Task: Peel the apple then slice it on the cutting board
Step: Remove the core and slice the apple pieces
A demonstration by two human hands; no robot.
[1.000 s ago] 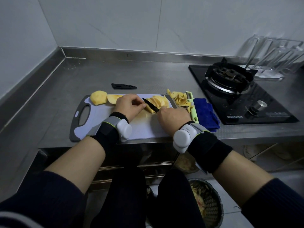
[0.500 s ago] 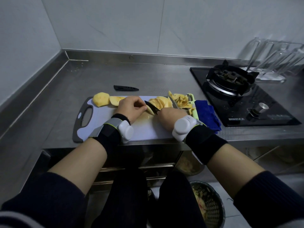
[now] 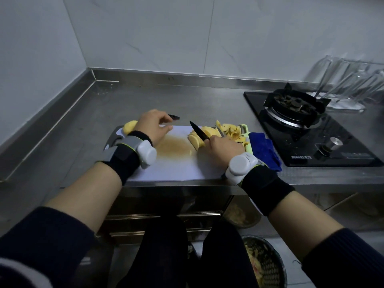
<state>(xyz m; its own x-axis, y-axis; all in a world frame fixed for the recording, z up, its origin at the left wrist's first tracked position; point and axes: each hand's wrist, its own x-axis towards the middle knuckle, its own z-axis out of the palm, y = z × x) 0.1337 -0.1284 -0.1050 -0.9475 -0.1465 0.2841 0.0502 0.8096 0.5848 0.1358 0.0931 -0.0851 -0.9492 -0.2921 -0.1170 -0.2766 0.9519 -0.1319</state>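
The apple, peeled and pale yellow, is lying in parts on the white plastic cutting board [image 3: 176, 165] with the grey rim. A fanned heap of thin apple slices [image 3: 204, 135] is sitting toward the board's right side, and one uncut peeled apple chunk [image 3: 129, 126] is resting at the far left corner, near the handle hole. You are gripping the handle of the small black-bladed knife [image 3: 200, 132] in your right hand [image 3: 222, 149], fingers curled round it. The blade is pointing up and to the left, its lower part lying against the heap of slices. Your left hand [image 3: 153, 127] is hovering over the far left part of the board just beside the chunk, fingers loosely bent and holding nothing; whether it is touching the chunk cannot be told. A brownish juice stain [image 3: 174, 146] is showing across the middle of the board between your hands. Behind your left hand the black knife sheath [image 3: 174, 116] is lying on the stainless steel desk [image 3: 83, 129]. Just right of the slices, a pile of yellow apple peelings [image 3: 230, 131] is sitting at the board's edge against the light green peeler [image 3: 245, 133]. The crumpled blue cloth [image 3: 264, 151] is lying between the peeler and the black glass gas stove [image 3: 307, 140]. Both your wrists are wearing black bands with white round devices [image 3: 147, 155]
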